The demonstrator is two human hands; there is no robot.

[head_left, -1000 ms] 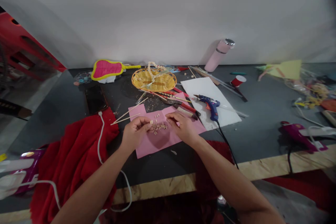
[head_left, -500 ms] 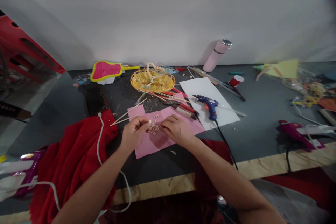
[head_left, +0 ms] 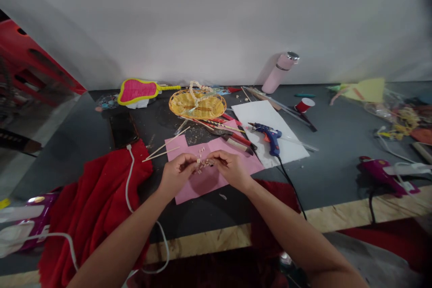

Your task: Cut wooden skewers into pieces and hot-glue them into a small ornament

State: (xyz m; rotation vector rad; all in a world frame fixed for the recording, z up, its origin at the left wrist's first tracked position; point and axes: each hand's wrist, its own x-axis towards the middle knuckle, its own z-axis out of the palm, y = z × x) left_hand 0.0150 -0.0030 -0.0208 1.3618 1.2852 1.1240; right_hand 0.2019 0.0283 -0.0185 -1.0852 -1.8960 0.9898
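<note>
Over a pink paper sheet (head_left: 199,189), my left hand (head_left: 178,172) pinches a small pale piece between thumb and fingers. My right hand (head_left: 230,167) is closed just to the right, its fingertips on something too small to make out. Several small beige pieces (head_left: 201,165) lie between the fingertips, and a few more are on the paper just behind. Two thin wooden sticks (head_left: 161,153) rest left of the hands. Pliers with red handles (head_left: 243,143) lie behind my right hand. A blue glue gun (head_left: 272,137) lies on a white sheet (head_left: 286,153).
A yellow wicker basket (head_left: 178,107) stands behind the paper. A phone (head_left: 123,129) and a red cloth (head_left: 101,189) with a white cable lie left. A pink bottle (head_left: 279,74) stands by the wall, with a red spool (head_left: 304,105) nearby. A purple device (head_left: 378,173) is at right.
My left hand has shifted slightly right with the small piece. My right hand has also moved a little right, and its fingers have turned over the pieces.
</note>
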